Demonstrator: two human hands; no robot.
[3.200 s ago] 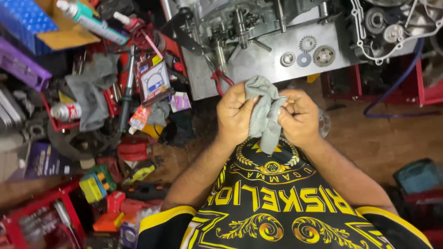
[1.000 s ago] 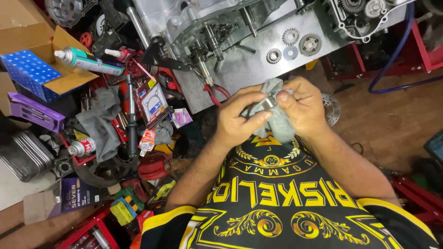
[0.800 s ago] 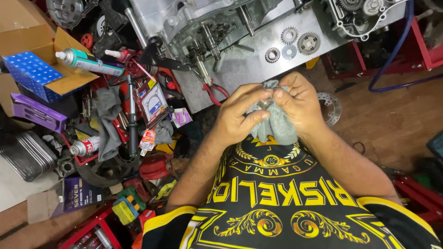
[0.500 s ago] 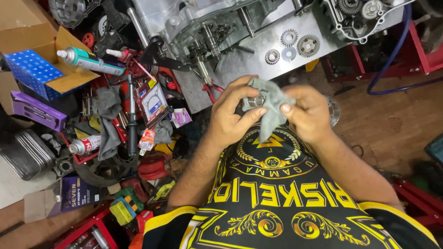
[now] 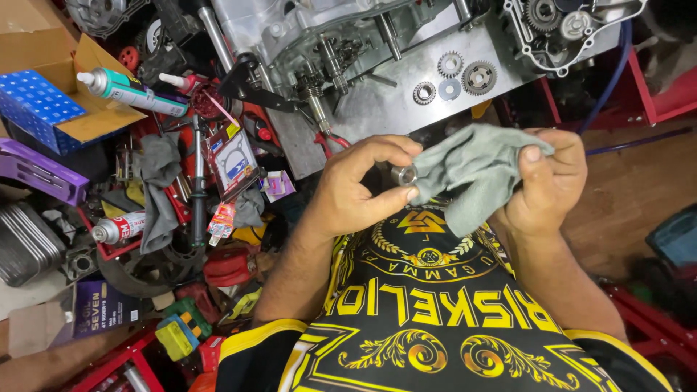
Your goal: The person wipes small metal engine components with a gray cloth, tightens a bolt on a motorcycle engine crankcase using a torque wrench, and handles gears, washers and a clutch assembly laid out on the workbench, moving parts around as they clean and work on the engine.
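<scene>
The left hand (image 5: pixel 363 185) pinches a small metal sleeve (image 5: pixel 401 174) between thumb and fingertips, just left of the grey rag (image 5: pixel 475 170), which the right hand (image 5: pixel 548 181) clutches. The sleeve looks hard, light and possibly oily-slick; its ends suit gripping. The rag is soft.

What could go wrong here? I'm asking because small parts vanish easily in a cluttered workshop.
The small metal sleeve is pinched only by the left hand fingertips; if it slips, it could drop into the tool clutter below. The grey rag, bunched in the right hand, might snag it loose.
</scene>
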